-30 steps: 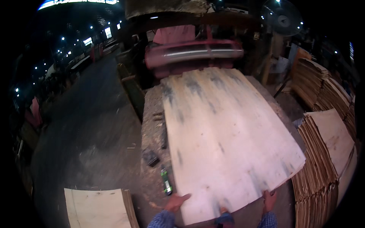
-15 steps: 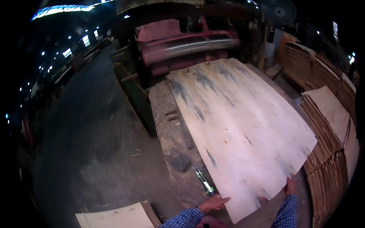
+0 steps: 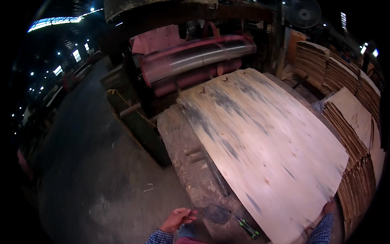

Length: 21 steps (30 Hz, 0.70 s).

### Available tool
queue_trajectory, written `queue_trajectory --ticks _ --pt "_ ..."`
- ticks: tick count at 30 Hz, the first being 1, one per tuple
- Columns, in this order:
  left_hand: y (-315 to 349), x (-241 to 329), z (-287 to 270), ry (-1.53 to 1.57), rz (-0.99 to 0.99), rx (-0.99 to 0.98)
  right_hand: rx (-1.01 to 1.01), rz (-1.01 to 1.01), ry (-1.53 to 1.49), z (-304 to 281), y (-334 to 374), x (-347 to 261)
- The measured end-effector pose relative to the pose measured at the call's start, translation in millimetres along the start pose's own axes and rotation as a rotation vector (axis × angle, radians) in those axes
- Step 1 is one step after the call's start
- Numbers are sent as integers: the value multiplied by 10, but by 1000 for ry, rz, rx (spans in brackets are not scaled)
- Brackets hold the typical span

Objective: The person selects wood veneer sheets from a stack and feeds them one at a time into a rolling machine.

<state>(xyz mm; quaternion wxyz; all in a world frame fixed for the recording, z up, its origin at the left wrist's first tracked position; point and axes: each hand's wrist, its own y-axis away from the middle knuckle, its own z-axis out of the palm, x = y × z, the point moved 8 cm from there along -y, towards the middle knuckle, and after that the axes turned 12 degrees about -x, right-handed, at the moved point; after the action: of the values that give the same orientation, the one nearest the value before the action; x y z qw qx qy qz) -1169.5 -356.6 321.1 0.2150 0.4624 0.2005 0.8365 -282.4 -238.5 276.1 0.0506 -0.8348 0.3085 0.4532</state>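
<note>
You're touching the pale, grey-streaked rectangular wood sheet [image 3: 268,154] with your bare right hand [image 3: 330,206] (pinching? can't tell), bare left hand [image 3: 177,220] loosely spread; steady gently.

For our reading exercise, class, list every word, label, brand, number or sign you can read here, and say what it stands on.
No readable text anywhere.
Wood veneer sheet: no writing seen, only dark streaks and knots.
Green utility knife: too small and blurred to read any marking.
Metal roller: no lettering visible.
Stacked veneer sheets: none legible.
Dark background: too dim to tell.
</note>
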Motion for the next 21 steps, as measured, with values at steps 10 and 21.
queue_trajectory --ticks 10,21 --pt "-1976 2885 -497 -183 156 -295 75 -473 751 3517 1172 -3137" --pt "-4350 5218 -338 -314 507 -129 -50 -625 632 6529 535 -5562"
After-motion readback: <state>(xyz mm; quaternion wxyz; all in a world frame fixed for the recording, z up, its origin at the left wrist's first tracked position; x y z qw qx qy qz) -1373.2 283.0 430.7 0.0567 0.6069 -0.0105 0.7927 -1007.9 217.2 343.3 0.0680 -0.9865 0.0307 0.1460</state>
